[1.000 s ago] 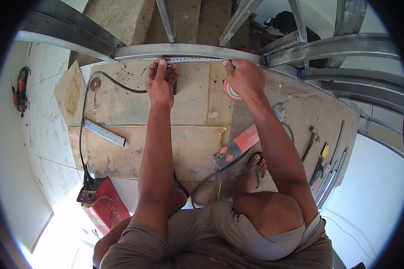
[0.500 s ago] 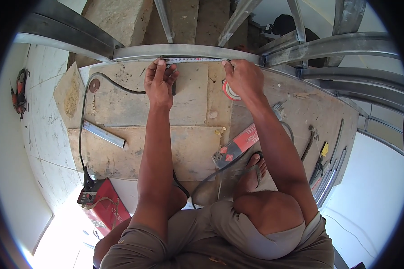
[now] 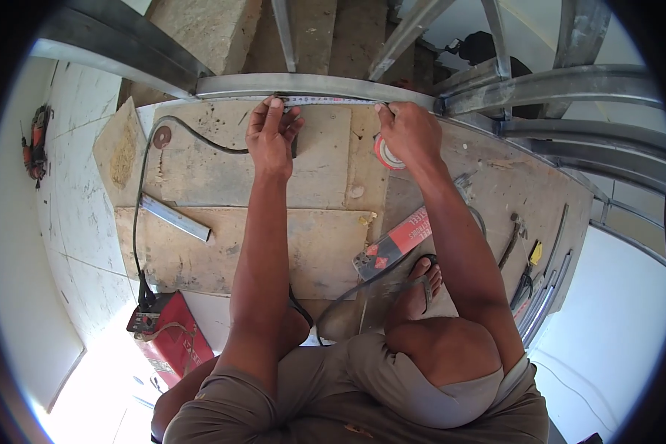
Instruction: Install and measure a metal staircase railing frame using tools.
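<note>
A white measuring tape blade (image 3: 325, 100) stretches between my two hands along the lower edge of a grey metal bar (image 3: 314, 86). My left hand (image 3: 272, 140) pinches its left end between thumb and fingertips. At the other end, my right hand (image 3: 412, 133) is closed on the blade, with the fingers pressed together against the bar. A round red and white case (image 3: 389, 154) shows just below my right hand, partly covered by it. Behind my left hand, a dark object on the board is mostly hidden.
Worn boards (image 3: 251, 248) cover the floor. On them lie a red electrode box (image 3: 403, 240), a short metal channel (image 3: 176, 217), and a black cable (image 3: 135, 222). A red welding machine (image 3: 174, 333) stands at lower left, an angle grinder (image 3: 37, 144) far left. Metal railings (image 3: 570, 85) rise ahead, and steps lie beyond.
The whole view has shifted slightly, so things sit a little further right. Both hands keep their hold on the tape, which stays stretched along the bar.
</note>
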{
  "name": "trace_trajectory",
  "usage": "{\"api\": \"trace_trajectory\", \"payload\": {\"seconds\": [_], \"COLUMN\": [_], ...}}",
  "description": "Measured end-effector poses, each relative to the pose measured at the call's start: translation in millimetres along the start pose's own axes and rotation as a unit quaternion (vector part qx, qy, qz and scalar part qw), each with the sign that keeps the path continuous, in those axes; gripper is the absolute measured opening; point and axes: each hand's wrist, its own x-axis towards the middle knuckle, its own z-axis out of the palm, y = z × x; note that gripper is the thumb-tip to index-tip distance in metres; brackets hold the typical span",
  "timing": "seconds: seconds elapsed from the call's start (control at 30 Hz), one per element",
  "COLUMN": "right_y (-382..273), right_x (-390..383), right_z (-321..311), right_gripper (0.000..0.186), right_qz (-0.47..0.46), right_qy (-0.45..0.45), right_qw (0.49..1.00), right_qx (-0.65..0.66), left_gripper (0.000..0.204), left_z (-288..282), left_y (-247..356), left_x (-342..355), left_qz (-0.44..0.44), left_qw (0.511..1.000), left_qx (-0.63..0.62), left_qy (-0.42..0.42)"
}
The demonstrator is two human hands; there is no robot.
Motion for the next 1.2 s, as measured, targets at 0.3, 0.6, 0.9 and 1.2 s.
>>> {"api": "trace_trajectory", "payload": {"seconds": [0.3, 0.6, 0.9, 1.2], "right_y": [2.8, 2.8, -0.5, 3.7], "right_x": [1.0, 1.5, 1.8, 3.1], "right_z": [2.1, 1.7, -1.6, 2.2], "right_gripper": [0.04, 0.041, 0.041, 0.042], "right_qz": [-0.009, -0.008, -0.003, -0.002], "right_qy": [0.018, 0.013, 0.006, 0.005], "right_qw": [1.0, 1.0, 1.0, 1.0], "right_qx": [0.009, 0.009, -0.013, 0.003], "left_gripper": [0.024, 0.026, 0.023, 0.023], "left_z": [3.1, 4.0, 5.0, 6.4], "left_y": [0.4, 0.7, 0.2, 2.4], "left_x": [-1.9, -1.5, -3.2, -3.4], "left_qz": [0.003, 0.007, 0.022, 0.027], "left_qw": [1.0, 0.999, 0.997, 0.996], "left_qx": [-0.004, 0.017, 0.056, 0.08], "left_qy": [0.013, 0.026, 0.037, 0.038]}}
